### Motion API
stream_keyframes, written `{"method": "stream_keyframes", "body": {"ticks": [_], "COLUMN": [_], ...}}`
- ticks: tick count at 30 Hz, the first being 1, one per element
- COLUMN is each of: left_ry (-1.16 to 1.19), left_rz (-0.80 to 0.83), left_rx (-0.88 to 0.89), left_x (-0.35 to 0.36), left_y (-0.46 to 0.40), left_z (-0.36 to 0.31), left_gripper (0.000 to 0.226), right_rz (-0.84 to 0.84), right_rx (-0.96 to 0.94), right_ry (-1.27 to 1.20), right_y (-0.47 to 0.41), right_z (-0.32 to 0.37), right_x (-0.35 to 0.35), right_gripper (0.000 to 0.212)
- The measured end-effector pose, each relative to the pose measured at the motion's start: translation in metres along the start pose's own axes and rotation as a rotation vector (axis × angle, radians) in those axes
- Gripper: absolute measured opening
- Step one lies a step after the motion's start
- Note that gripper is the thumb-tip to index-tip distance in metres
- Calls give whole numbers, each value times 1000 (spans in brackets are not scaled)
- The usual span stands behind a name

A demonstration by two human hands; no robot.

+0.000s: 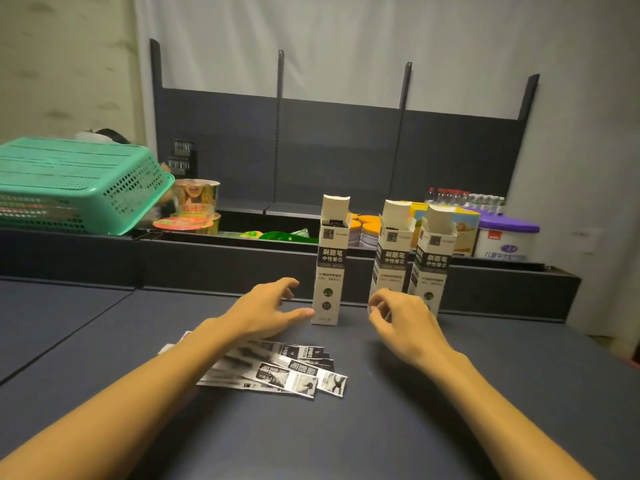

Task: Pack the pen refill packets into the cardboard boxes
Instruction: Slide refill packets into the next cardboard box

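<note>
Item 1: pen refill packets (277,370), a loose fanned heap, flat on the tabletop (450,427) near its middle; long axes run roughly left to right, tilted slightly. The left forearm crosses above the heap's left part.

Item 2: three cardboard boxes, upright, top flaps open, along the tabletop's far edge: left box (329,271), middle box (389,258), right box (431,268). The last two stand just beside each other.

Item 3: left hand (266,310), fingers spread and relaxed, holding nothing, thumb tip at the left box's base; contact cannot be told.

Item 4: right hand (403,323), loosely curled, empty, near the middle box's foot.

Judgement: packets lie nearer the person than both hands; the left hand is closer.
</note>
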State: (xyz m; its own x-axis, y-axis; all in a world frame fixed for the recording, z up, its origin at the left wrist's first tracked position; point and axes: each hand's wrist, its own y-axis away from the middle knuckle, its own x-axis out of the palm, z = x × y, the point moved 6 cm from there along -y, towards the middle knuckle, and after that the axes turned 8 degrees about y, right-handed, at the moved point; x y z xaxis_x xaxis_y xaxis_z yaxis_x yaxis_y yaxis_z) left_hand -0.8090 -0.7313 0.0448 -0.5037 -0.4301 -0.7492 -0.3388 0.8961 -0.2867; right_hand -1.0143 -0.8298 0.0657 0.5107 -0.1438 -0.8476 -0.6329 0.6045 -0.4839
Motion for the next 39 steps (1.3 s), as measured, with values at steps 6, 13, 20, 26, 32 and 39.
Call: {"method": "stream_keyframes", "body": {"ticks": [6, 13, 20, 26, 32, 39], "left_ry": [97, 294, 354, 316, 79, -64], "left_rz": [-7, 11, -102, -261, -462, -578], "left_rx": [-43, 13, 20, 100, 126, 155], "left_x": [13, 23, 22, -17, -67, -101], "left_y": [-31, -52, -58, -32, 29, 68], "left_z": [-4, -20, -22, -16, 22, 54], "left_gripper": [86, 69, 58, 59, 68, 62], "right_rz": [23, 46, 51, 64, 114, 434], "right_rx": [2, 49, 73, 33, -80, -181], "right_ry": [50, 60, 51, 17, -55, -165], "right_y": [3, 9, 10, 5, -6, -13], "right_z": [-7, -20, -29, -23, 11, 63], "right_x": [-3, -6, -9, -2, 23, 53], "right_gripper": [13, 19, 19, 17, 16, 35]}}
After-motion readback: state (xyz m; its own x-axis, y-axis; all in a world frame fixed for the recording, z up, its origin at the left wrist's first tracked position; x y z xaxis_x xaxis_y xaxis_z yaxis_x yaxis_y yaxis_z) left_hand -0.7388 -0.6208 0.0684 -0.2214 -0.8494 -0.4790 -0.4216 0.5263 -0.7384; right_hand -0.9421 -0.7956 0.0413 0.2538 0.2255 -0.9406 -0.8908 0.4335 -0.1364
